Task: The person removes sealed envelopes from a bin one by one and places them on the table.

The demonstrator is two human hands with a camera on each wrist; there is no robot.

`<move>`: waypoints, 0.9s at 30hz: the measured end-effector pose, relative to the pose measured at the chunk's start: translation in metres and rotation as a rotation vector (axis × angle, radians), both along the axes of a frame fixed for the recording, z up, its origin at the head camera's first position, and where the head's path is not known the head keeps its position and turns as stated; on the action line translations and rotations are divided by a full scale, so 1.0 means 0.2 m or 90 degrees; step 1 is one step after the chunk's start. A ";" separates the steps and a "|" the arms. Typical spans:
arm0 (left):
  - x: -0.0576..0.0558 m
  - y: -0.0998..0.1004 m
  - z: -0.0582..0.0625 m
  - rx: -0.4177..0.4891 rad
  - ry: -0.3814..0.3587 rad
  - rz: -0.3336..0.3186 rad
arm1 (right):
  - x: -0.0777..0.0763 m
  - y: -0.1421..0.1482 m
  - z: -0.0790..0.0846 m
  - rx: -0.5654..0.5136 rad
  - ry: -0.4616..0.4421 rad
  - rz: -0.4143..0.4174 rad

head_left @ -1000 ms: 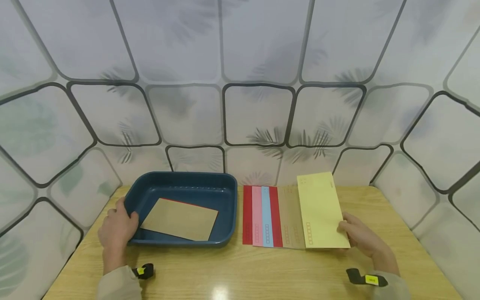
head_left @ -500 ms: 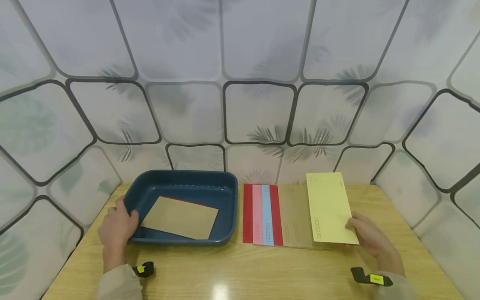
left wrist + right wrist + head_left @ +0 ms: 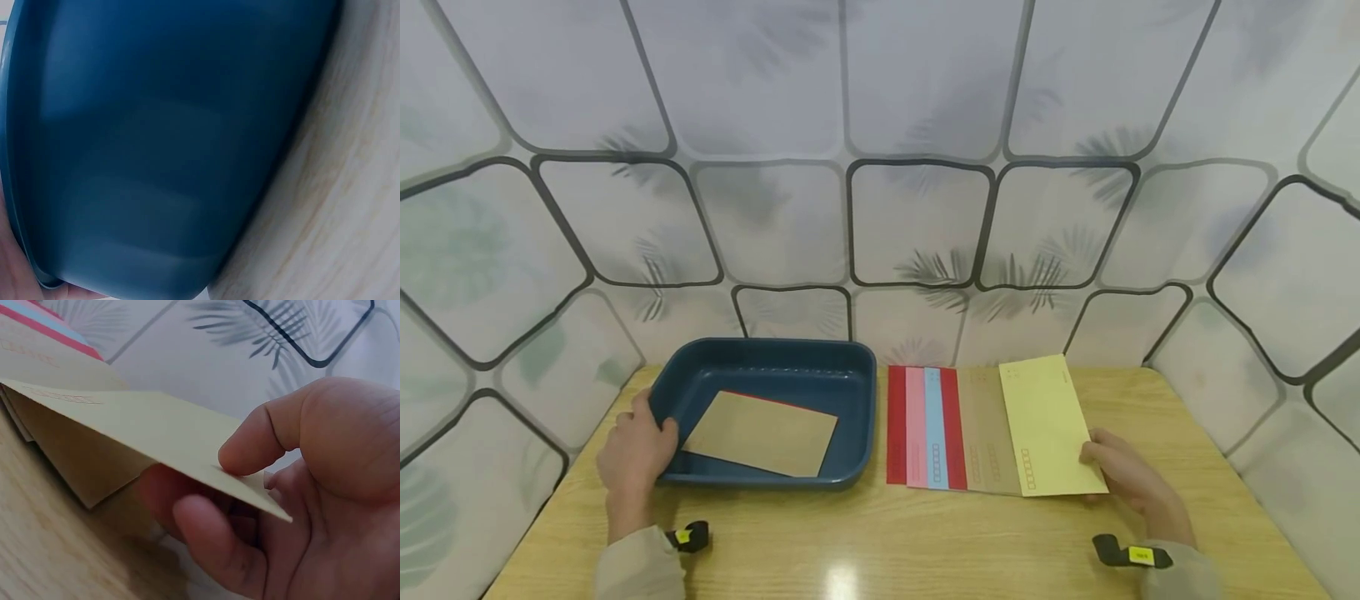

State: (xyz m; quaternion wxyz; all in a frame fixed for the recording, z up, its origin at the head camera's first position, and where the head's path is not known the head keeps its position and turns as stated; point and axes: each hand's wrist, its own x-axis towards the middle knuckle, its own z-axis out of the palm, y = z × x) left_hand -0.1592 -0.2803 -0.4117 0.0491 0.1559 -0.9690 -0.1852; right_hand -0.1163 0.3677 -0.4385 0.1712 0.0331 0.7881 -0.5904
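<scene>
My right hand [image 3: 1135, 479] pinches a pale yellow envelope [image 3: 1052, 425] near its lower right corner, thumb on top and fingers beneath. In the right wrist view, the held side of the yellow envelope [image 3: 169, 434] tilts up off the table. Its left part overlaps brown envelopes [image 3: 988, 433], the right end of a fanned row. Farther left in that row lie red [image 3: 897, 425], pink [image 3: 916, 429] and light blue [image 3: 935, 429] envelopes. My left hand [image 3: 638, 446] grips the left rim of a dark blue tray [image 3: 775, 354]. Inside the tray lies a brown envelope [image 3: 760, 437] with a red edge showing behind it.
A light wood table [image 3: 880, 550] carries everything. A patterned curtain or wall [image 3: 917, 225] rises at the back and on both sides. Black straps with yellow labels [image 3: 1138, 556] sit at the wrists.
My right hand first moved the yellow envelope right, away from the brown ones, then brought it back left and lower over them. The left hand stayed on the tray.
</scene>
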 end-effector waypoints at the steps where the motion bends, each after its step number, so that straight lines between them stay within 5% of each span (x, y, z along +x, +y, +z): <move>1: 0.00 0.00 0.00 0.000 -0.001 0.000 | 0.00 -0.01 0.00 0.006 -0.001 -0.001; 15: -0.01 0.00 0.00 0.002 -0.010 0.003 | -0.01 -0.05 -0.03 0.053 -0.023 -0.012; 27: 0.00 0.01 0.00 -0.001 0.002 0.001 | 0.00 -0.06 -0.02 0.025 -0.032 -0.014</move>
